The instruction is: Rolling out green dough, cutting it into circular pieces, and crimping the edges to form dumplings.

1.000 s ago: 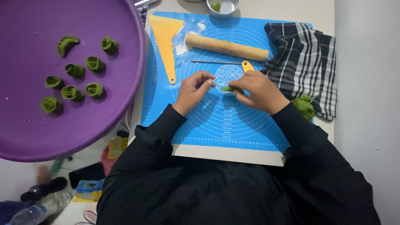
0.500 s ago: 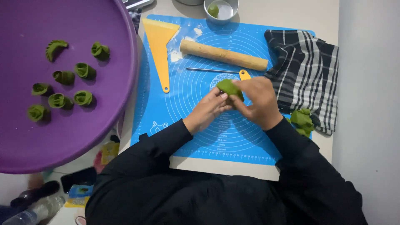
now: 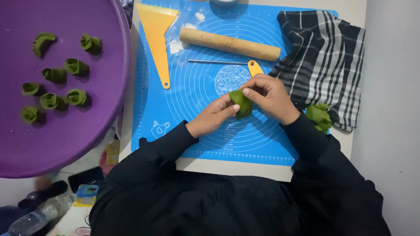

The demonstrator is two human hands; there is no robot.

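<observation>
Seven folded green dumplings [image 3: 56,75] lie in the purple basin [image 3: 87,135] at nine o'clock, bunched toward its far-left side, with bare purple floor between them and the rim that overlaps the desk [image 3: 236,168]. Just right of that rim, the blue silicone mat [image 3: 192,100] runs almost to the desk's near edge, leaving only a thin pale strip. A yellow scraper [image 3: 158,32] lies at eleven o'clock on the mat, and a wooden rolling pin [image 3: 229,43] lies slanted at twelve, with a thin metal rod [image 3: 212,61] just below it. The mat's left half, under the scraper, is open.

At the centre, the left hand [image 3: 212,116] and right hand [image 3: 271,98] are together, fingertips pinching a green dough wrapper [image 3: 243,104] held above the mat. A yellow tool handle [image 3: 254,67] peeks out past the right hand. At two o'clock a checked cloth [image 3: 323,57] covers the mat's right edge, and a green dough lump [image 3: 318,116] sits at its near corner, close to the desk's right edge.
</observation>
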